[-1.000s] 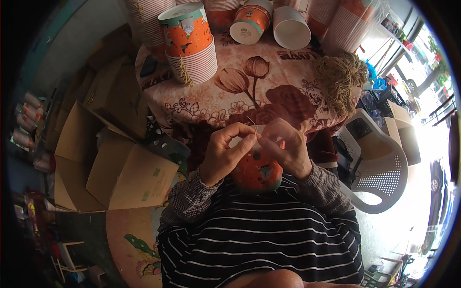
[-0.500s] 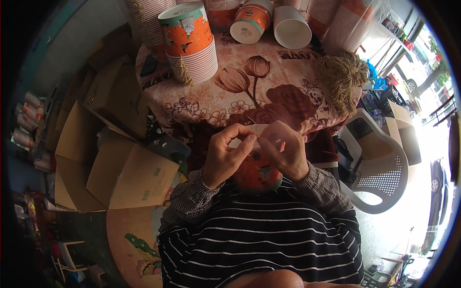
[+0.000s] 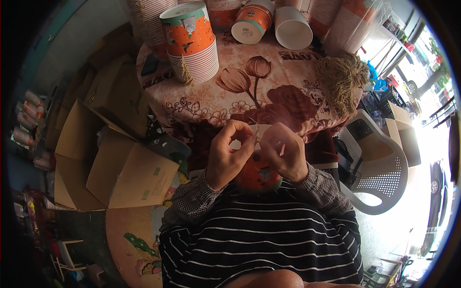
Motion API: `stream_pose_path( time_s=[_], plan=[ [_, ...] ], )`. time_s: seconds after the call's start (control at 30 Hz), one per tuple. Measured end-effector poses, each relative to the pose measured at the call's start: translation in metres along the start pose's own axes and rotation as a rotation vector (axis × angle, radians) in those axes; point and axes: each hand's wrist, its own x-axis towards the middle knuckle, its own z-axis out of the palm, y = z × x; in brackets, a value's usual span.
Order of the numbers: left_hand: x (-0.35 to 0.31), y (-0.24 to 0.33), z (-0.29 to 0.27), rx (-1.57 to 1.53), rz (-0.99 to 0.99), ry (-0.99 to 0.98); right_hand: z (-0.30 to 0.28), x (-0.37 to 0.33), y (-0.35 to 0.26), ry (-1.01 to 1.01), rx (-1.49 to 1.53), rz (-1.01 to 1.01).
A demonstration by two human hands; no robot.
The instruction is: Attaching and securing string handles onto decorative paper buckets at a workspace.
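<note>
An orange paper bucket [image 3: 259,175] with a white inside and a green band rests against my lap between my two hands. My left hand [image 3: 229,156] is above its left side, thumb and forefinger pinched on a thin tan twine [image 3: 257,131]. My right hand [image 3: 286,156] is at the bucket's right side, fingers curled in at the same twine; its fingertips are partly blurred. The twine's short end sticks up between the hands, in front of the bucket's white opening. Whether it passes through the bucket's wall is hidden by my fingers.
A flower-patterned tablecloth [image 3: 288,103] covers the table ahead. On it stand a tall bucket stack [image 3: 194,45], a white-mouthed bucket [image 3: 294,30] lying sideways, and a twine bundle [image 3: 342,79] at the right. Open cardboard boxes [image 3: 139,175] lie left; a plastic chair [image 3: 382,168] stands right.
My left hand has turned slightly more upright, its fingers rising a little. More of the twine shows between the fingertips. The bucket stays in about the same place.
</note>
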Motion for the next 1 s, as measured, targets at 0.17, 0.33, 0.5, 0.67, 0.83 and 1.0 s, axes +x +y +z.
stream_pose_path(
  time_s=[0.17, 0.33, 0.5, 0.67, 0.83, 1.0],
  plan=[
    [-0.001, 0.002, 0.001, 0.004, -0.046, -0.018, 0.000, 0.001, -0.001, 0.004, 0.014, -0.014],
    [-0.005, 0.003, 0.004, 0.080, -0.058, 0.015, -0.001, 0.002, 0.000, 0.001, -0.009, -0.038],
    [-0.004, -0.006, 0.003, 0.296, 0.207, 0.071, -0.002, 0.002, -0.001, -0.014, 0.029, 0.023],
    [0.001, -0.003, -0.004, 0.303, 0.226, 0.008, -0.003, 0.003, -0.002, -0.016, 0.042, 0.015],
    [0.010, 0.006, -0.017, 0.022, -0.025, -0.194, -0.001, 0.003, 0.002, -0.025, 0.003, 0.015],
    [0.020, 0.003, -0.032, -0.412, -0.444, -0.401, 0.004, 0.004, 0.005, -0.016, -0.027, -0.069]
  ],
)
